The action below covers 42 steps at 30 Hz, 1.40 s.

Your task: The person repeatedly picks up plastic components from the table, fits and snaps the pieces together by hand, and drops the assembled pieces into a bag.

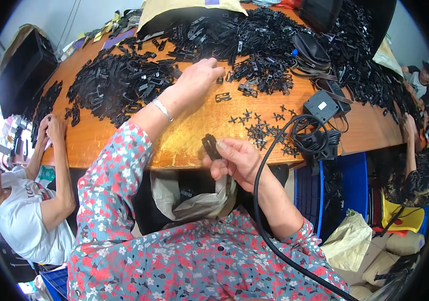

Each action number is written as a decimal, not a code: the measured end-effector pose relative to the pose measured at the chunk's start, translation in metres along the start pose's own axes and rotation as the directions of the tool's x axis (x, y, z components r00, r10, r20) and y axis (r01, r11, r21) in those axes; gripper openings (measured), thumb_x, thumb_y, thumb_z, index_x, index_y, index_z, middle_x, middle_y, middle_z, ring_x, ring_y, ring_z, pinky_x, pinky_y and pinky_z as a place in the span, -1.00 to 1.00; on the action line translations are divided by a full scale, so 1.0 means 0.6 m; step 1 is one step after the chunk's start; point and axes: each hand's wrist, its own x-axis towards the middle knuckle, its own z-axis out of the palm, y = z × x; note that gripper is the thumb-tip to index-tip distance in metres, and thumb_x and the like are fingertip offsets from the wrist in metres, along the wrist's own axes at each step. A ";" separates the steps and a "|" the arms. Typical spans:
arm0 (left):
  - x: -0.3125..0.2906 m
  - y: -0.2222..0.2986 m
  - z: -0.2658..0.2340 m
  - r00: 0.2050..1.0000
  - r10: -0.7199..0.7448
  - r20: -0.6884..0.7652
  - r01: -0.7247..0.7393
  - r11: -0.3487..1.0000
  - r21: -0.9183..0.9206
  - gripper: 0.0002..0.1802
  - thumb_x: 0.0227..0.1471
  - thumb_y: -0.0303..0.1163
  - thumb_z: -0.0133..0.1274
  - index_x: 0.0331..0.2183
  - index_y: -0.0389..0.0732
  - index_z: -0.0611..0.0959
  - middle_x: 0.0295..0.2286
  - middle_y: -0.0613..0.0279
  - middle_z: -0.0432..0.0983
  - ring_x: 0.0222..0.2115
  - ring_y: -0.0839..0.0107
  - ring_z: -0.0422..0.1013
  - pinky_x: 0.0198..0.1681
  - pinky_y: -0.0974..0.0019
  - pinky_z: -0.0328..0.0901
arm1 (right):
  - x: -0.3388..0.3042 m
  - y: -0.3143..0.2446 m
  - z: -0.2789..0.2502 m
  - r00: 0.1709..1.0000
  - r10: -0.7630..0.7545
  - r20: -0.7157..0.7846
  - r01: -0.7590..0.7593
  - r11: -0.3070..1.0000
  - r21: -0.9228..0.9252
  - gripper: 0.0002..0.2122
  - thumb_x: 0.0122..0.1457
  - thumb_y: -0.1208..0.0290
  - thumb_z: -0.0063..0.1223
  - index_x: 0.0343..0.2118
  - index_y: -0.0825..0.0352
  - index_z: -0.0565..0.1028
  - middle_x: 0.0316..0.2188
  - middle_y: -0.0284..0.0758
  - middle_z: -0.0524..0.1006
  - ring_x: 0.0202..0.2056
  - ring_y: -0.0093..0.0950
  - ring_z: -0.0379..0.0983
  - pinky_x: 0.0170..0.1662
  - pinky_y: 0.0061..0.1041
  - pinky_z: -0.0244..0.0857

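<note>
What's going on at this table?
A person in a floral shirt holds at least one slim black plastic piece in the right hand, near the front edge of the wooden table. The left hand reaches between heaps of black plastic parts; whether it grips one is hard to tell. Small black cross-shaped pieces lie loose on the right. A co-worker's hands are at the left side.

Small-parts workshop, by the look of it: wooden table (187, 135) across mid-frame, loose black parts (119, 83) heaped over its upper half. One worker (31, 218) at left edge, another worker (409, 173) at right edge. Blue crate (353, 180) and pale sack (347, 246) lower right.
</note>
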 end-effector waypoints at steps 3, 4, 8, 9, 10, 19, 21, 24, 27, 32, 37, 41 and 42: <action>0.017 -0.014 0.014 0.997 0.045 0.063 -0.049 0.997 0.056 -0.77 0.00 -0.56 0.12 -0.22 -0.24 0.64 -0.32 0.04 0.41 -0.19 0.04 0.42 -0.12 0.07 0.37 | -0.008 0.004 -0.004 1.000 0.003 0.018 -0.003 1.000 -0.007 -0.69 0.45 0.20 -0.01 -0.12 0.41 0.54 -0.28 -0.24 0.64 -0.41 -0.51 0.62 -0.34 -0.56 0.54; 0.020 -0.011 0.014 0.995 0.067 0.072 -0.069 0.997 0.039 -0.80 0.00 -0.57 0.11 -0.24 -0.25 0.62 -0.31 0.04 0.41 -0.19 0.03 0.43 -0.12 0.07 0.38 | -0.010 0.002 -0.003 1.000 0.009 0.005 -0.009 0.999 -0.035 -0.69 0.45 0.20 -0.02 -0.12 0.40 0.54 -0.28 -0.25 0.63 -0.41 -0.52 0.61 -0.33 -0.57 0.53; 0.020 -0.004 0.008 0.989 0.137 0.054 -0.140 0.989 0.056 -0.86 0.01 -0.54 0.11 -0.30 -0.28 0.58 -0.29 0.04 0.41 -0.20 0.02 0.43 -0.13 0.06 0.39 | -0.015 0.001 -0.002 0.999 0.036 -0.013 -0.036 0.999 -0.041 -0.70 0.45 0.20 -0.03 -0.12 0.40 0.54 -0.28 -0.25 0.63 -0.42 -0.53 0.60 -0.33 -0.58 0.52; 0.016 -0.009 0.006 0.990 0.132 0.056 -0.135 0.989 0.057 -0.86 0.01 -0.54 0.11 -0.30 -0.28 0.58 -0.29 0.04 0.41 -0.20 0.02 0.43 -0.13 0.06 0.39 | -0.014 0.002 -0.001 1.000 0.028 -0.008 -0.029 0.999 -0.042 -0.70 0.45 0.21 -0.03 -0.12 0.41 0.54 -0.28 -0.25 0.63 -0.42 -0.54 0.60 -0.33 -0.58 0.52; 0.013 -0.015 0.001 0.990 0.122 0.063 -0.126 0.990 0.070 -0.85 0.01 -0.54 0.12 -0.29 -0.28 0.57 -0.29 0.03 0.41 -0.19 0.03 0.43 -0.14 0.06 0.39 | -0.013 0.003 0.001 1.000 0.021 -0.001 -0.021 0.999 -0.045 -0.70 0.45 0.22 -0.03 -0.12 0.41 0.53 -0.29 -0.25 0.63 -0.43 -0.54 0.59 -0.34 -0.59 0.52; -0.082 0.053 -0.068 0.884 -0.448 0.131 0.378 0.521 -0.765 -0.82 0.09 -0.45 0.32 -0.40 -0.31 0.63 -0.44 0.33 0.61 -0.43 0.48 0.51 -0.36 0.40 0.42 | -0.009 0.000 0.010 0.963 -0.205 -0.173 0.189 0.976 -0.107 -0.67 0.39 0.19 0.09 -0.05 0.40 0.52 -0.27 -0.24 0.65 -0.45 -0.55 0.58 -0.36 -0.56 0.47; -0.134 0.078 -0.084 0.844 -0.482 0.236 0.448 0.391 -0.804 -0.89 0.15 -0.48 0.27 -0.31 -0.29 0.66 -0.34 0.35 0.63 -0.34 0.62 0.51 -0.31 0.47 0.43 | -0.007 0.000 0.027 0.938 -0.260 -0.230 0.242 0.965 -0.105 -0.70 0.43 0.20 0.01 -0.09 0.39 0.55 -0.27 -0.29 0.66 -0.44 -0.60 0.58 -0.35 -0.61 0.48; -0.198 0.131 -0.086 0.800 -0.540 0.260 0.277 -0.052 -0.959 -0.61 0.16 -0.47 0.25 0.01 -0.31 0.58 -0.22 0.26 0.64 -0.29 0.53 0.54 -0.22 0.42 0.45 | -0.003 0.006 0.041 0.921 -0.294 -0.255 0.261 0.953 -0.155 -0.70 0.40 0.21 0.07 -0.04 0.39 0.54 -0.24 -0.29 0.65 -0.44 -0.59 0.57 -0.38 -0.60 0.46; -0.237 0.171 -0.098 0.720 -0.620 0.310 0.224 -0.215 -0.951 -0.58 0.16 -0.51 0.24 0.05 -0.27 0.55 -0.15 0.29 0.60 -0.23 0.54 0.53 -0.17 0.42 0.44 | 0.007 0.024 0.053 0.916 -0.306 -0.260 0.269 0.948 -0.169 -0.68 0.36 0.29 0.15 0.01 0.43 0.51 -0.25 -0.30 0.64 -0.44 -0.58 0.57 -0.40 -0.64 0.45; -0.279 0.197 -0.103 0.726 -0.611 0.315 0.214 -0.236 -0.948 -0.58 0.16 -0.49 0.25 0.05 -0.28 0.59 -0.17 0.29 0.60 -0.23 0.57 0.53 -0.20 0.51 0.44 | 0.010 0.048 0.079 0.912 -0.365 -0.189 0.292 0.899 -0.326 -0.69 0.35 0.38 0.18 0.03 0.49 0.50 -0.29 -0.33 0.64 -0.42 -0.63 0.57 -0.40 -0.69 0.43; -0.287 0.208 -0.103 0.726 -0.627 0.281 0.179 -0.222 -0.958 -0.59 0.17 -0.53 0.22 0.06 -0.31 0.58 -0.17 0.28 0.60 -0.22 0.56 0.52 -0.16 0.47 0.45 | 0.008 0.057 0.084 0.898 -0.414 -0.146 0.300 0.822 -0.484 -0.77 0.28 0.47 0.24 -0.07 0.46 0.56 -0.42 -0.39 0.65 -0.44 -0.68 0.55 -0.38 -0.68 0.42; -0.283 0.228 -0.105 0.709 -0.661 0.246 0.185 -0.162 -0.969 -0.58 0.19 -0.55 0.19 0.08 -0.35 0.57 -0.19 0.27 0.58 -0.19 0.56 0.50 -0.11 0.46 0.44 | 0.008 0.056 0.075 0.882 -0.455 -0.122 0.279 0.712 -0.644 -0.78 0.20 0.53 0.31 -0.10 0.43 0.59 -0.42 -0.39 0.63 -0.45 -0.67 0.54 -0.40 -0.65 0.40; -0.283 0.236 -0.104 0.708 -0.661 0.248 0.186 -0.164 -0.969 -0.58 0.19 -0.55 0.19 0.08 -0.35 0.57 -0.19 0.27 0.58 -0.19 0.56 0.50 -0.11 0.46 0.44 | 0.009 0.053 0.076 0.840 -0.537 -0.076 0.285 0.557 -0.780 -0.76 0.15 0.53 0.35 -0.13 0.41 0.59 -0.42 -0.38 0.61 -0.47 -0.63 0.54 -0.41 -0.61 0.40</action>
